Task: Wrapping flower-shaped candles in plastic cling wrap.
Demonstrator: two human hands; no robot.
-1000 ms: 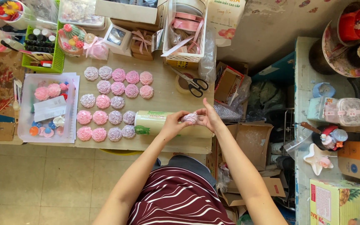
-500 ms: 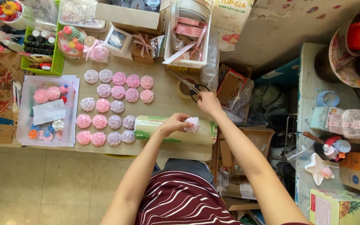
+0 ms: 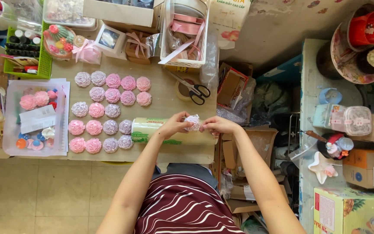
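Between both hands (image 3: 195, 125), pale wrapped rosette (image 3: 192, 122)

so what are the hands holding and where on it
A small flower-shaped piece in clear wrap, pinched between both: left hand at its left edge, right hand at its right edge.

I see both my bare forearms reaching forward from the bottom of the view and angling inward, so my hands meet in the middle. My left hand (image 3: 172, 126) is palm down, its fingers curled in a pinch toward the right. My right hand (image 3: 217, 125) mirrors it, fingertips pinched and pointing left, almost touching the other hand's fingertips.
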